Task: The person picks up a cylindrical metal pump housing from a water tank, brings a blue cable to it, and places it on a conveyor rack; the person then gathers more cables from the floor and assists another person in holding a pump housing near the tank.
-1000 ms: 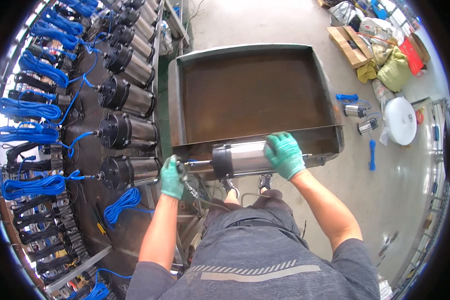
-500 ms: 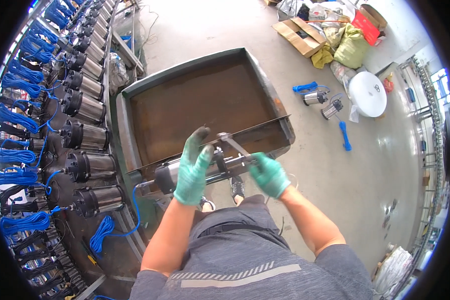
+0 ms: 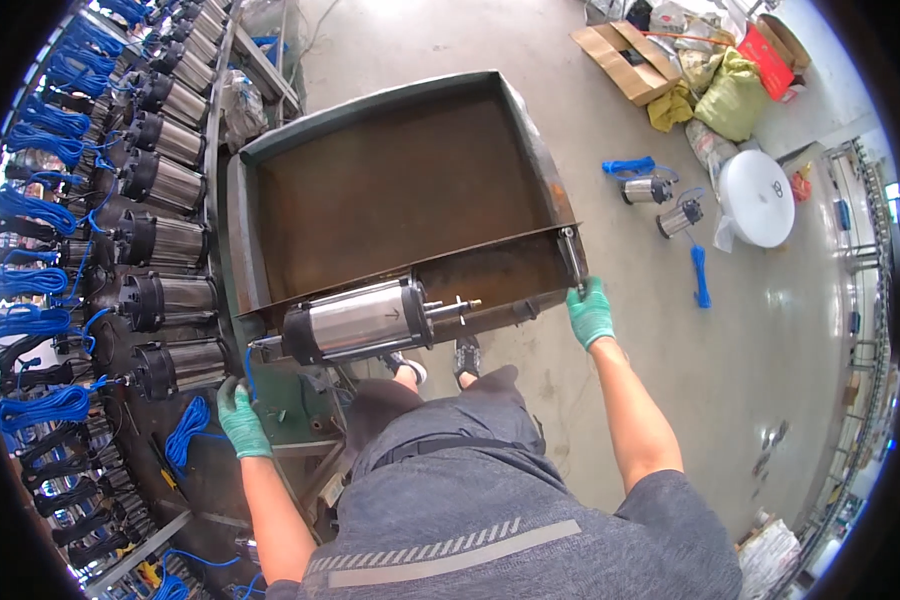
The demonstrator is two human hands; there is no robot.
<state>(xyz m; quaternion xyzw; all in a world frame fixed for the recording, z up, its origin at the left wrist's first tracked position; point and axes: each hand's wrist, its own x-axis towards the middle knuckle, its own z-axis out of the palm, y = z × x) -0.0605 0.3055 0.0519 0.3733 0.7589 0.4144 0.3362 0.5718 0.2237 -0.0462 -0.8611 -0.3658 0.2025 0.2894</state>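
A silver motor pump with black end caps (image 3: 358,322) lies on its side along the near edge of a brown water-stained metal tank (image 3: 247,225). From its right end stick out a thin shaft and rods with a brass-coloured tip (image 3: 475,303). My right hand (image 3: 592,314), in a green glove, grips a wrench (image 3: 572,255) at the tank's right rim. The wrench's head points away from me. My left hand (image 3: 242,418), gloved too, is off the pump's left end, fingers apart beside the blue cable (image 3: 250,372) that leads from it.
A rack on the left carries rows of similar pumps (image 3: 178,368) with coiled blue cables (image 3: 38,408). Two pumps (image 3: 679,217) lie on the floor at right beside a white round drum (image 3: 757,198). Sacks (image 3: 728,95) and an open cardboard box (image 3: 625,62) are piled beyond.
My right hand has carried the wrench from the pump's shaft end to the tank's right rim. My left hand has left the pump and moved left and nearer, to the cable.
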